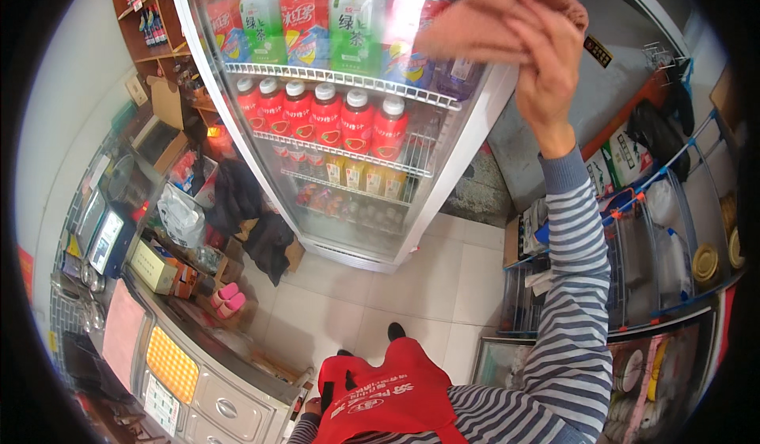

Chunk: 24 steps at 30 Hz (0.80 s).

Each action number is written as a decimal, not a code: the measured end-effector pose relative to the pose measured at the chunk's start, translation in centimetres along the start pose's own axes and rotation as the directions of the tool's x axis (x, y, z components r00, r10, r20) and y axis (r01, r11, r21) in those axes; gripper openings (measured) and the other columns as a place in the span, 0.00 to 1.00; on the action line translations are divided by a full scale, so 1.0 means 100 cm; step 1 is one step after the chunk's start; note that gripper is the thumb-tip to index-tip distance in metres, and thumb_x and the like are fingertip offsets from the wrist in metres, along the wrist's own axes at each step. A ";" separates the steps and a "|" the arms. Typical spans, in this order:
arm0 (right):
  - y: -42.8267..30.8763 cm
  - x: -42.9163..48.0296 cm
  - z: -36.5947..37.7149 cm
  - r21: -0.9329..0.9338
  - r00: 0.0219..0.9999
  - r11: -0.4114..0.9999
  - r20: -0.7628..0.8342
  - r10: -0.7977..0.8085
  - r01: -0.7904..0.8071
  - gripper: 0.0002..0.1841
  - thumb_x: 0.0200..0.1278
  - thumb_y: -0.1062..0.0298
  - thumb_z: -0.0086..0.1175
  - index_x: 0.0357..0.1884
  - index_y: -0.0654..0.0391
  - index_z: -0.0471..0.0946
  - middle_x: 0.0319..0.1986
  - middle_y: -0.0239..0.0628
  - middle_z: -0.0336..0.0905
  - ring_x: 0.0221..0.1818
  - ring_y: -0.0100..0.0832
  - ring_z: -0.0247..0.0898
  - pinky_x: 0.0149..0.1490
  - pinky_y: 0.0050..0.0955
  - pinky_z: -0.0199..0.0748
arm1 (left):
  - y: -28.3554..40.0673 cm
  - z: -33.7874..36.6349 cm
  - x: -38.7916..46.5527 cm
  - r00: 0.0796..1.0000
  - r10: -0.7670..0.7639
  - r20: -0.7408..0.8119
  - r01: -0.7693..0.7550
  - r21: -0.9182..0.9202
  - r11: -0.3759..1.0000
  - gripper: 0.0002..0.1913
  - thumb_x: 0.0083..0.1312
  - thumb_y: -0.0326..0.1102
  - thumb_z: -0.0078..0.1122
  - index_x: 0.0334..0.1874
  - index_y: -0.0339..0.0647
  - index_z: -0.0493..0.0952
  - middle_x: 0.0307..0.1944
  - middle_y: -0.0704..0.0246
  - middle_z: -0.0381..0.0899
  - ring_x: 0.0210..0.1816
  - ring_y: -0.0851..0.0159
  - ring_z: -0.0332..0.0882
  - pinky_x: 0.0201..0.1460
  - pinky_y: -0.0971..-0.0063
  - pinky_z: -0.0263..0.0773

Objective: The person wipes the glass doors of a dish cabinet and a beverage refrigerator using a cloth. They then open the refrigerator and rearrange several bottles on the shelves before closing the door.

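My right hand [549, 70] is raised at the upper right, its fingers pressed on a folded pinkish-brown cloth [487, 28], which is blurred. The cloth lies over the upper right part of the glass door of a white-framed drinks fridge [362, 239]. Behind the glass stand green and red drink cartons [356, 31], a row of red bottles [356, 120] with white caps, and smaller bottles lower down. My left hand [313, 406] hangs low beside my red apron [380, 396], mostly hidden by it; its fingers cannot be made out.
At the left runs a counter with metal lids [228, 408], a pink cloth [123, 337] and a tablet-like screen [107, 234]. Pink slippers [228, 300] and bags stand near the fridge. A blue wire rack [650, 248] is at the right. Tiled floor [309, 310] lies between.
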State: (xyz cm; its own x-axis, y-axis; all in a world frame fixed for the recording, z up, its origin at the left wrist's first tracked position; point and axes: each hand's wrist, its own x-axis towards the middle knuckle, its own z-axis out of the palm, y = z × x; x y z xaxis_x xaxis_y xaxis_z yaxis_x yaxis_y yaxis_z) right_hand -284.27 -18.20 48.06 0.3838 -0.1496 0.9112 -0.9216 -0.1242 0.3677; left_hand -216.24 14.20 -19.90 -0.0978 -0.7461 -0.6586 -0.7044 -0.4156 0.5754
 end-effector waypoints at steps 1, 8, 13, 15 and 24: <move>0.002 0.005 0.004 0.052 0.990 0.999 -0.140 0.018 -0.010 0.27 0.57 0.86 0.52 0.58 0.57 0.89 0.66 0.44 0.82 0.68 0.49 0.74 0.74 0.43 0.70 | 0.006 0.001 0.003 0.999 -0.047 0.005 0.047 0.000 0.999 0.18 0.76 0.46 0.66 0.52 0.36 0.91 0.45 0.55 0.94 0.45 0.58 0.92 0.53 0.64 0.84; -0.098 -0.154 0.055 0.735 0.408 0.297 -0.030 0.913 -0.609 0.24 0.80 0.74 0.51 0.75 0.67 0.74 0.62 0.42 0.84 0.65 0.35 0.81 0.70 0.33 0.76 | 0.046 0.001 0.037 0.908 -0.378 0.183 0.417 -0.491 0.765 0.13 0.77 0.41 0.64 0.57 0.42 0.82 0.38 0.66 0.87 0.36 0.60 0.89 0.28 0.60 0.82; -0.179 -0.327 0.047 0.573 -0.163 -0.428 0.456 0.875 -0.699 0.23 0.77 0.80 0.48 0.72 0.63 0.73 0.50 0.39 0.83 0.47 0.24 0.80 0.50 0.24 0.80 | 0.089 -0.063 0.113 0.980 0.190 0.052 -0.191 0.014 0.982 0.10 0.66 0.39 0.70 0.46 0.48 0.84 0.38 0.65 0.87 0.34 0.58 0.87 0.29 0.56 0.81; -0.178 -0.336 0.045 0.460 -0.326 -0.610 0.556 0.765 -0.645 0.21 0.77 0.79 0.47 0.70 0.61 0.74 0.43 0.35 0.81 0.40 0.20 0.77 0.42 0.22 0.77 | 0.132 -0.111 0.153 0.828 0.559 0.043 -0.330 0.843 0.425 0.11 0.55 0.41 0.70 0.40 0.55 0.83 0.36 0.64 0.87 0.37 0.51 0.86 0.32 0.48 0.79; -0.098 -0.197 0.031 0.716 0.209 -0.140 0.377 0.902 -0.684 0.20 0.79 0.81 0.46 0.69 0.65 0.69 0.29 0.27 0.73 0.26 0.17 0.62 0.31 0.20 0.59 | 0.509 -0.328 0.244 0.797 0.312 -0.518 -0.580 -0.510 0.635 0.31 0.84 0.61 0.53 0.74 0.42 0.77 0.61 0.66 0.85 0.55 0.64 0.84 0.53 0.68 0.79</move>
State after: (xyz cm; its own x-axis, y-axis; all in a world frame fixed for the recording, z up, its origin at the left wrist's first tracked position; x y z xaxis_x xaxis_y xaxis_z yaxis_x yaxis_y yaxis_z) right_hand -282.59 -17.11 25.95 -0.7291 -0.5133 0.4526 -0.0917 -0.5821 -0.8079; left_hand -231.43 -42.21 9.24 0.0659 -0.9934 -0.0941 -0.0319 -0.0963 0.9948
